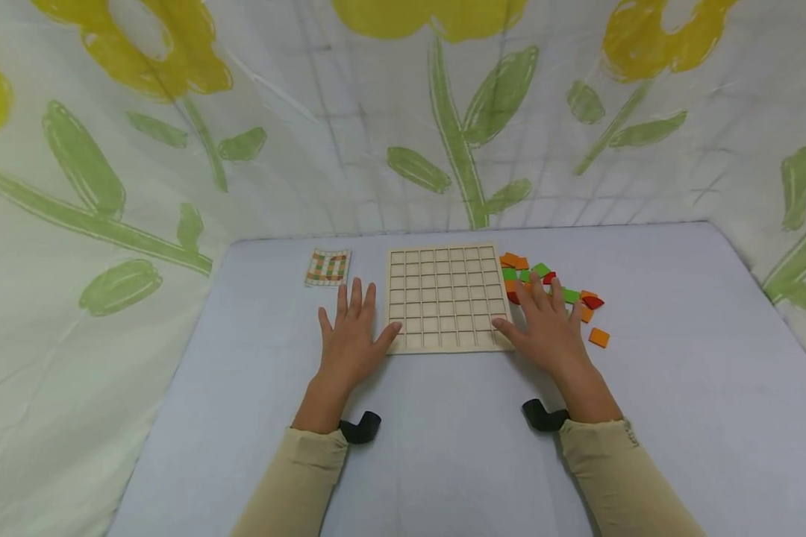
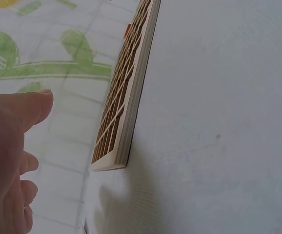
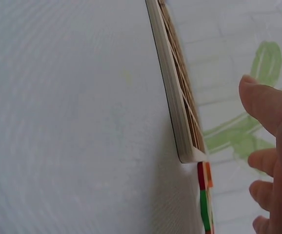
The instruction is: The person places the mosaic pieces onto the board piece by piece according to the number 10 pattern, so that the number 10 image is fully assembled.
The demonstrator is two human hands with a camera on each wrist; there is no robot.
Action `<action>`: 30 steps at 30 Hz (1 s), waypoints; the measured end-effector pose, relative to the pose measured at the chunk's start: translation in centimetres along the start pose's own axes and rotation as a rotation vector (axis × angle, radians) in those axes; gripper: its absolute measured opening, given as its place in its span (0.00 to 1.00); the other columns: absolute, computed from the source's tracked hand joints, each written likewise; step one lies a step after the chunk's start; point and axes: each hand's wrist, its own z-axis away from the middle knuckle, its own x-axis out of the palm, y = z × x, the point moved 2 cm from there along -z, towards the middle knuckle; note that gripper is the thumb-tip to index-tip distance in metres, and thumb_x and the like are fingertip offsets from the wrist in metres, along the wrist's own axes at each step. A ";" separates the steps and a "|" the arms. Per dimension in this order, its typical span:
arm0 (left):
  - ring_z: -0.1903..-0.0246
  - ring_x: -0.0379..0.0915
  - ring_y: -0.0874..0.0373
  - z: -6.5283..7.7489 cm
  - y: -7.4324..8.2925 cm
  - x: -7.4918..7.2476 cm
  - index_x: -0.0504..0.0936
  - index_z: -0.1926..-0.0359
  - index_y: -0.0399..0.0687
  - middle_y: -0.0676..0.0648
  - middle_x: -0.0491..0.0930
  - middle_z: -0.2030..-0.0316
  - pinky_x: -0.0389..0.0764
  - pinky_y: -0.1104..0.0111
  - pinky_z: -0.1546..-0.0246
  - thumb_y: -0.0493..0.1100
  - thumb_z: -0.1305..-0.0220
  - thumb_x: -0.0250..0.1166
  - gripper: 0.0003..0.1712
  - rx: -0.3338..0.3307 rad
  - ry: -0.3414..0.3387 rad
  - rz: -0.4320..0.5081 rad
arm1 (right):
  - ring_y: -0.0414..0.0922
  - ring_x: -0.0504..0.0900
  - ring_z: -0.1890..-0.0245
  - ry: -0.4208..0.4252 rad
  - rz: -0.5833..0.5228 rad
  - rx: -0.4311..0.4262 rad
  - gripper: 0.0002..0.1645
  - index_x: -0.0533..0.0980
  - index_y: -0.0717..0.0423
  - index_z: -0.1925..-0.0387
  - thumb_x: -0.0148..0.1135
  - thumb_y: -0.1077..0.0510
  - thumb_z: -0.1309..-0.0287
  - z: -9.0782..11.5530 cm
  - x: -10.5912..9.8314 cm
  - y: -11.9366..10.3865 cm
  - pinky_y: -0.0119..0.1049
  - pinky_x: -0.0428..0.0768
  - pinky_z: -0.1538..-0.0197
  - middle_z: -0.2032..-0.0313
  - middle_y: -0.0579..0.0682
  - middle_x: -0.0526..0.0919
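A pale wooden grid board (image 1: pixel 448 300) with rows of square cells lies flat on the table, its cells bare. My left hand (image 1: pixel 351 343), fingers spread and straight, hovers at the board's left edge; in the left wrist view its thumb (image 2: pixel 36 107) stands apart from the board. On the other side, my right hand (image 1: pixel 547 332) is spread over the board's right edge and overlaps a loose pile of orange, green and red tiles (image 1: pixel 569 296). The right wrist view shows its thumb (image 3: pixel 265 102) away from the board's corner. Both hands hold nothing.
A small card (image 1: pixel 327 268) printed with a colored grid pattern lies at the back left. One orange tile (image 1: pixel 599 338) sits apart, right of the pile. The white table (image 1: pixel 443 440) ends at a flower-printed curtain (image 1: pixel 403 112). Black bands circle both wrists.
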 end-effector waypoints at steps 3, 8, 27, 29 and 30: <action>0.22 0.27 0.44 0.0 -0.2 0.0 0.45 0.21 0.52 0.43 0.38 0.21 0.34 0.31 0.31 0.69 0.31 0.49 0.48 0.002 -0.003 -0.003 | 0.63 0.30 0.23 0.005 0.007 -0.006 0.56 0.47 0.51 0.22 0.44 0.23 0.38 0.0 0.0 -0.2 0.77 0.31 0.33 0.21 0.56 0.36; 0.22 0.28 0.43 -0.1 -0.6 0.3 0.46 0.21 0.55 0.43 0.38 0.21 0.34 0.31 0.30 0.68 0.32 0.53 0.47 0.024 -0.037 0.042 | 0.64 0.29 0.24 0.001 0.002 -0.002 0.56 0.47 0.50 0.22 0.45 0.22 0.39 -0.1 0.1 -0.2 0.78 0.31 0.34 0.21 0.55 0.36; 0.23 0.39 0.49 -1.1 -4.2 3.2 0.61 0.26 0.65 0.52 0.56 0.25 0.39 0.46 0.23 0.61 0.30 0.55 0.34 -0.091 -0.123 0.499 | 0.68 0.63 0.40 -0.048 -0.253 0.248 0.46 0.60 0.61 0.29 0.55 0.35 0.35 2.8 -3.7 8.3 0.66 0.74 0.46 0.38 0.72 0.62; 0.23 0.45 0.55 -1.2 -4.2 3.2 0.64 0.27 0.60 0.52 0.61 0.26 0.37 0.54 0.22 0.59 0.29 0.56 0.33 -0.051 -0.103 0.491 | 0.68 0.65 0.43 -0.087 -0.238 0.274 0.46 0.63 0.62 0.31 0.57 0.34 0.38 3.5 -4.1 9.5 0.63 0.75 0.49 0.41 0.73 0.63; 0.24 0.46 0.57 -1.3 -4.2 3.2 0.66 0.28 0.57 0.53 0.62 0.27 0.36 0.56 0.22 0.57 0.29 0.56 0.32 -0.035 -0.094 0.486 | 0.68 0.65 0.44 -0.104 -0.226 0.286 0.45 0.65 0.63 0.33 0.59 0.34 0.39 3.9 -4.2 10.0 0.63 0.75 0.50 0.42 0.73 0.64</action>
